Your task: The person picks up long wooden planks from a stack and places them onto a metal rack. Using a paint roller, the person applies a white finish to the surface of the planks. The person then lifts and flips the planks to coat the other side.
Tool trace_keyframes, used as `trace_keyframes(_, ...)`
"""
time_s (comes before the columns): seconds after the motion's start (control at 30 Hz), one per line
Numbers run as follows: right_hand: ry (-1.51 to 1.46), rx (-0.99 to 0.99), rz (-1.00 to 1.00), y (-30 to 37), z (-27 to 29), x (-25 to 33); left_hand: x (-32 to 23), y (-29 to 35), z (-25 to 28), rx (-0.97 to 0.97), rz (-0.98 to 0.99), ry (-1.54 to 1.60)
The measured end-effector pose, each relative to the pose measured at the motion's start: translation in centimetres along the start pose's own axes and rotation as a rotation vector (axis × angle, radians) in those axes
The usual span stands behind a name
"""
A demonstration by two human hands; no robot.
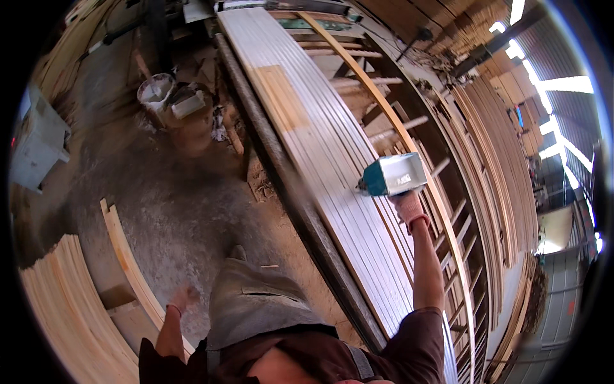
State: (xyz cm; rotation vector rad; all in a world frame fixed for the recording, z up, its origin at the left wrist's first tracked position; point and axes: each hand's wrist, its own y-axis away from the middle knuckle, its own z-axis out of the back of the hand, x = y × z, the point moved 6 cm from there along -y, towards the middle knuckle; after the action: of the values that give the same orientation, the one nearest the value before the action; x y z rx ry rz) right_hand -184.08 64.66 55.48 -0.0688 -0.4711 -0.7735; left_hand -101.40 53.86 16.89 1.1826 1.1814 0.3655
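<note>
Boards (342,166), mostly coated white, lie side by side, with a bare-wood patch (281,96) far along their left side. Our gloved right hand (408,209) has its fingers, partly hidden, curled onto a teal-and-white open box (391,175) at the boards' right side. Our left hand (184,298) hangs near left, blurred; we cannot tell its finger spread or whether it holds anything. A bucket (156,91) stands far left.
</note>
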Motion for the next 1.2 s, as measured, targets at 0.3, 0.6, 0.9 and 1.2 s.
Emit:
trace_keyframes(0.3, -0.242, 0.01, 0.029, 3.7, 0.3, 13.3, 0.2, 2.8, 6.1, -0.197, 0.434, 0.218)
trace_keyframes(0.6, 1.086, 0.273, 0.7, -3.5, -13.7, 21.5, -6.4, -1.1, 0.0, -0.138, 0.367, 0.277)
trace_keyframes(0.9, 0.271, -0.076, 0.611, -26.6, -20.7, 31.0, -13.0, -8.5, 3.7, -0.088, 0.375, 0.266)
trace_keyframes(1.2, 0.207, 0.001, 0.277, -44.8, -23.2, 47.3, -26.5, -20.8, 20.6, -0.003, 0.298, 0.238)
